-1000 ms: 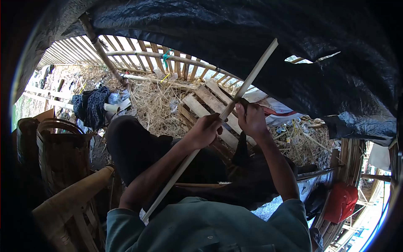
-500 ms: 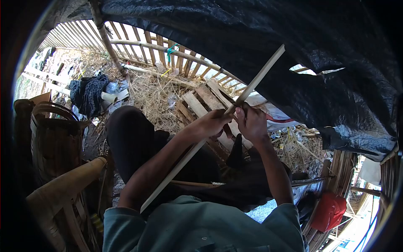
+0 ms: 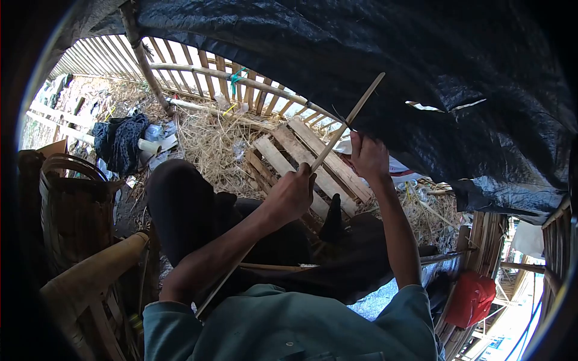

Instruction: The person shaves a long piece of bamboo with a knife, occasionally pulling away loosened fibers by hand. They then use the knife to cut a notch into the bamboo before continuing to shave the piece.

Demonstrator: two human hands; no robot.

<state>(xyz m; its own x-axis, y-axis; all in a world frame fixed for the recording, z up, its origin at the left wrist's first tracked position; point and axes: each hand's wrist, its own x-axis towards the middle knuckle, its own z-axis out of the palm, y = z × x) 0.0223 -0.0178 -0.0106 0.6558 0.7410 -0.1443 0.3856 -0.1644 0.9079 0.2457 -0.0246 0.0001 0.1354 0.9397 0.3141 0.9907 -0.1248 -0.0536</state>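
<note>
A long, pale bamboo strip [image 3: 330, 144] runs diagonally from beside my left forearm up toward the black sheet. My left hand [image 3: 291, 194] is closed around it near its middle, above my lap. Just right of the strip is my right hand [image 3: 369, 157], its fingers curled with the thumb side up. A thin dark edge shows by the strip near that hand, but what the fingers hold is hidden. The lower part of the strip passes behind my left forearm.
Wooden slats [image 3: 278, 155] lie on dry straw [image 3: 208, 139] ahead of my feet. Black plastic sheeting [image 3: 421, 54] hangs low at upper right. A thick bamboo pole [image 3: 96, 268] and a woven basket [image 3: 78, 198] stand left. A red bag [image 3: 471, 299] is at right.
My hands have moved apart: the left down and toward me, the right slightly up and right. The strip has turned more edge-on, and its far end sits lower and further left.
</note>
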